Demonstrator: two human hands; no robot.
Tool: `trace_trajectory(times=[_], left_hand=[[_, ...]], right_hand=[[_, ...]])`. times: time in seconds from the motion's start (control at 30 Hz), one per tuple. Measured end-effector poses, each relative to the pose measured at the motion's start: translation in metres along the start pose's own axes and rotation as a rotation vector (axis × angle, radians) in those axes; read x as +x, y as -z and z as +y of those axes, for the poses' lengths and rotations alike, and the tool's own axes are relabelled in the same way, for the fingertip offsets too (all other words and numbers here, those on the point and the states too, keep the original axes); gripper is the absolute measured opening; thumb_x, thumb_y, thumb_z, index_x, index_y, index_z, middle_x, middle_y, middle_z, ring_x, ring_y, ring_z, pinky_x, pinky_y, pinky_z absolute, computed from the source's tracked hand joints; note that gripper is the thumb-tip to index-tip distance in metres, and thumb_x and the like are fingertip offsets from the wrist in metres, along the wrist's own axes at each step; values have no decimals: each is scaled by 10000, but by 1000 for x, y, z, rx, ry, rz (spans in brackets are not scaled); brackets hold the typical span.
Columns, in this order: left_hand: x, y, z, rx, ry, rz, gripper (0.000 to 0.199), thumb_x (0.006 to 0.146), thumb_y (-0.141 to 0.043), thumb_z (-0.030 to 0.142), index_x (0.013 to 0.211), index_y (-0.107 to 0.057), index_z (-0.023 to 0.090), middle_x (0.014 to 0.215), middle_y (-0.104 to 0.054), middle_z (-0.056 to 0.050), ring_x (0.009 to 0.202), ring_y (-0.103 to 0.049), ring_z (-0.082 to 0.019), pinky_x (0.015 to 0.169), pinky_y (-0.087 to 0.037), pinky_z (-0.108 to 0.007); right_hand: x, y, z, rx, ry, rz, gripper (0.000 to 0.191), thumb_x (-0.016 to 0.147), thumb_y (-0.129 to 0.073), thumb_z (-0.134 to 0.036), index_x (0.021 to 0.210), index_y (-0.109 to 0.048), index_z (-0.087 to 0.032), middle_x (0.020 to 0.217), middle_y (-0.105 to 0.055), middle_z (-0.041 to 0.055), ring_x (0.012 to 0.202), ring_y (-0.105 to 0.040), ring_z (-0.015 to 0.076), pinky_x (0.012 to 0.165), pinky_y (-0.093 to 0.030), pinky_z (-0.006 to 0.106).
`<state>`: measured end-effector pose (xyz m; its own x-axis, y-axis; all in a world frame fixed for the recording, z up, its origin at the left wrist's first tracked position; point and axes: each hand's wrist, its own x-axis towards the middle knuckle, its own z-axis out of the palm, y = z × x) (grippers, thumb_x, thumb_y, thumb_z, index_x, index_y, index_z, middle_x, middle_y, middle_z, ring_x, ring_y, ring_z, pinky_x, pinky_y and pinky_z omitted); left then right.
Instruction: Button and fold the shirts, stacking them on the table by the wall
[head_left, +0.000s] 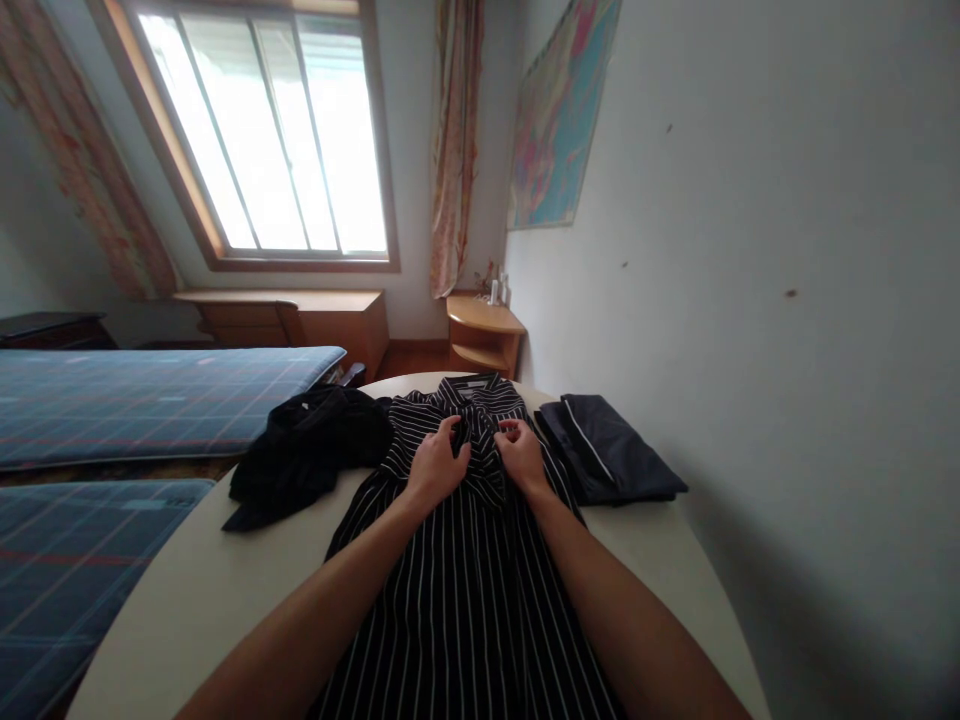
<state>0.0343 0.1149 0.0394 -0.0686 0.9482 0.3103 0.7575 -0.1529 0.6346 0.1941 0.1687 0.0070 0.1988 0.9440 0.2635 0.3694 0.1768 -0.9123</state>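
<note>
A black dress with white stripes (pixel 469 590) lies spread on the round table, its collar (pixel 469 385) at the far end and its skirt running toward me. Gathered fabric, like a tie or bow, sits at the chest between my hands. My left hand (pixel 437 465) rests at the left of this fabric, thumb and forefinger apart around a dark fold. Opposite it, my right hand (pixel 521 455) has its fingers curled in and pinched on the dress's chest fabric. The fingertips partly cover what they touch.
A crumpled black garment (pixel 307 450) lies on the left of the cream table (pixel 187 600); folded dark clothing (pixel 611 450) lies on the right. Plaid mattresses (pixel 150 400) stand beyond the left edge. A wall (pixel 787 400) rises close on the right. A corner shelf (pixel 484 315) stands behind.
</note>
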Motion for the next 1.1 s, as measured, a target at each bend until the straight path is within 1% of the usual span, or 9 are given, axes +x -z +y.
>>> trace_trajectory(times=[0.13, 0.27, 0.47, 0.57, 0.67, 0.8, 0.9, 1.0, 1.1], left_hand=[[-2, -6, 7, -247, -99, -265, 555, 962, -476, 394, 1470, -395, 186, 1092, -733, -79, 1067, -661, -250, 992, -456, -395], [1, -13, 1, -375, -117, -455, 520, 980, -410, 331, 1471, -399, 159, 1126, -731, -83, 1021, -683, -218, 960, -496, -371], [4, -11, -9, -26, -438, -465, 508, 932, -491, 296, 1435, -491, 221, 1482, -501, -91, 1382, -437, -247, 1166, -307, -401], [-2, -11, -8, 157, -386, -487, 526, 938, -489, 505, 1438, -484, 341, 1562, -389, -65, 1439, -326, -355, 1149, -260, -568], [-10, -17, -4, 279, -261, -397, 558, 895, -516, 612, 1392, -533, 358, 1565, -381, -85, 1447, -247, -449, 1112, -176, -689], [-15, -27, 5, 292, -309, -315, 513, 915, -525, 518, 1376, -555, 294, 1538, -423, -96, 1476, -202, -400, 1159, -139, -632], [-11, -26, 7, 258, -350, -359, 375, 940, -485, 381, 1263, -643, 276, 1447, -538, -60, 1421, -367, -308, 1179, -248, -490], [0, -16, -1, 286, -281, -320, 346, 943, -436, 272, 1180, -687, 253, 1383, -592, -54, 1303, -513, -245, 1136, -343, -372], [10, -3, -19, 337, -192, -266, 385, 955, -432, 304, 1267, -638, 213, 1398, -575, -102, 1295, -520, -273, 1122, -354, -403]], right_hand=[[8, 5, 5, 261, -41, 94, 296, 695, -580, -316, 952, -614, -172, 649, -595, -24, 556, -529, 157, 566, -427, 278], [12, 8, 7, 385, -64, 127, 303, 648, -584, -320, 912, -608, -171, 625, -573, -37, 533, -478, 140, 536, -394, 270], [14, 10, 7, 420, -23, 141, 347, 643, -579, -353, 933, -601, -165, 610, -543, -53, 539, -465, 133, 541, -389, 266], [14, 10, 8, 420, 7, 137, 356, 654, -574, -374, 946, -587, -170, 639, -552, -48, 564, -495, 135, 570, -422, 268], [14, 10, 8, 402, 40, 134, 358, 668, -570, -395, 950, -575, -175, 664, -561, -39, 584, -514, 137, 588, -442, 267], [11, 9, 8, 332, 93, 85, 362, 716, -570, -414, 981, -580, -169, 691, -594, -22, 612, -557, 151, 623, -470, 277], [5, 8, 8, 143, 131, -35, 326, 803, -544, -422, 997, -614, -169, 721, -650, 9, 664, -614, 176, 686, -498, 300], [-4, 5, 5, -97, 234, -131, 252, 855, -519, -325, 1013, -648, -178, 884, -709, 51, 819, -658, 185, 826, -496, 311], [-14, 2, 1, -299, 334, -221, 283, 826, -566, -224, 1094, -642, -176, 1020, -713, 62, 969, -646, 190, 937, -451, 316]])
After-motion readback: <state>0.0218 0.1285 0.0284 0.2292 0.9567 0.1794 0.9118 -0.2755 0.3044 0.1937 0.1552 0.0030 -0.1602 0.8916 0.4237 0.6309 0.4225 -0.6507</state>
